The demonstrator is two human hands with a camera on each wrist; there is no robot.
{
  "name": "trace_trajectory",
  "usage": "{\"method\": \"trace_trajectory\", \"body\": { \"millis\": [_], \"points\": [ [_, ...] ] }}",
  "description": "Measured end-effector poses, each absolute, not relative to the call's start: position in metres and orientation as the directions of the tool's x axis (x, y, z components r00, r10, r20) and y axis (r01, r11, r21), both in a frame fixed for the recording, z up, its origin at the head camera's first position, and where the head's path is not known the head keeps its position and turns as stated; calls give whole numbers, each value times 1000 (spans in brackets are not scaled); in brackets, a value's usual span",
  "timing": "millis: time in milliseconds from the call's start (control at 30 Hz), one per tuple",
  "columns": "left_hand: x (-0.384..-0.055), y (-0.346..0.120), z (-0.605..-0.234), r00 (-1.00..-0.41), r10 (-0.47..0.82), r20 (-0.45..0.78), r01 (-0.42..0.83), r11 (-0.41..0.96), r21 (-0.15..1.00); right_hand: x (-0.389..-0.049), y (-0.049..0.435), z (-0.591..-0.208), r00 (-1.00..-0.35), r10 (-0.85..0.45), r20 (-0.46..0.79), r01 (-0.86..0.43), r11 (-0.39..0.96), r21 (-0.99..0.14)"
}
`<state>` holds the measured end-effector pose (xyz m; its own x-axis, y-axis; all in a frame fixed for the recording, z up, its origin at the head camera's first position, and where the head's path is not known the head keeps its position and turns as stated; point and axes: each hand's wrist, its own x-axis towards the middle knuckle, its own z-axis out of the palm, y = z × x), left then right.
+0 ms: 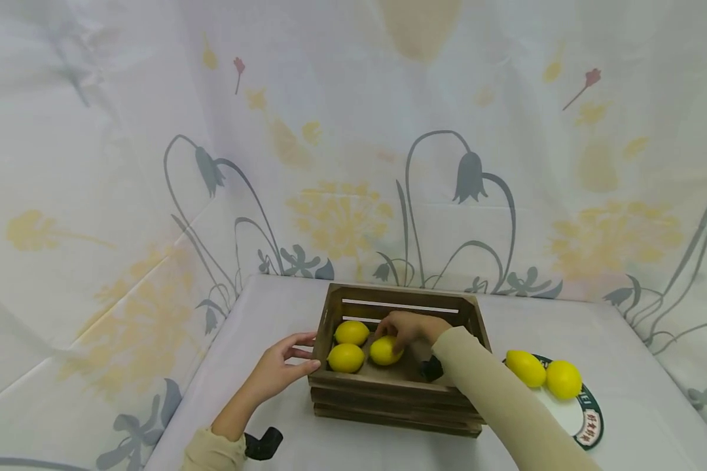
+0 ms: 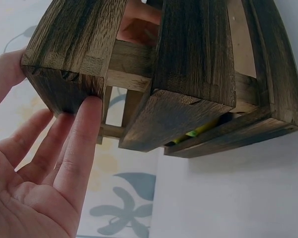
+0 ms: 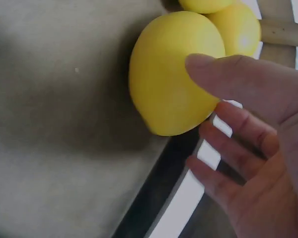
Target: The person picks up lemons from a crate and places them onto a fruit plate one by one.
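A brown slatted wooden crate stands on the white table and holds three yellow lemons. My right hand reaches into it and holds one lemon, with the thumb on its upper side and the fingertips at its edge. Two other lemons, a rear one and a front one, lie against the crate's left end. My left hand touches that end from outside, fingers rather straight, fingertips on the wood.
Right of the crate lies a white plate with a green lettered rim, partly behind the right sleeve. On it rest two more lemons, one left and one right. A flower-printed cloth hangs behind the table.
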<state>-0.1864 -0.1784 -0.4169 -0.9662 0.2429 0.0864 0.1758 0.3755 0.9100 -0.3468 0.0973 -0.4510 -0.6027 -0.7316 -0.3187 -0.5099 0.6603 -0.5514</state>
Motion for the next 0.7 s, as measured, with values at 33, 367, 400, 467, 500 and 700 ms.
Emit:
{"method": "trace_trajectory", "body": {
  "millis": [33,367,400,467,500,700],
  "points": [
    [-188,-179,-420,-966,243,87,175,373,911,-346,97,-451,-605,-724,-330,-511,672,-536],
    [-202,-185,-445,-965,245,93,178,354,918,-336,94,-450,-575,-660,-484,-447,748,-491],
    [-202,-185,-445,-965,246,94,179,351,919,-336,94,-450,-579,-657,-483,-445,751,-488],
    [-202,-185,-446,-964,247,93,179,348,920,-336,94,-451,-591,-655,-471,-445,752,-486],
    [-202,-185,-446,-965,246,92,177,349,920,-336,94,-451,-600,-651,-465,-446,755,-481],
    [-202,-186,-448,-968,236,90,171,350,921,-335,91,-448,-619,-674,-403,-454,726,-517]
  ]
}}
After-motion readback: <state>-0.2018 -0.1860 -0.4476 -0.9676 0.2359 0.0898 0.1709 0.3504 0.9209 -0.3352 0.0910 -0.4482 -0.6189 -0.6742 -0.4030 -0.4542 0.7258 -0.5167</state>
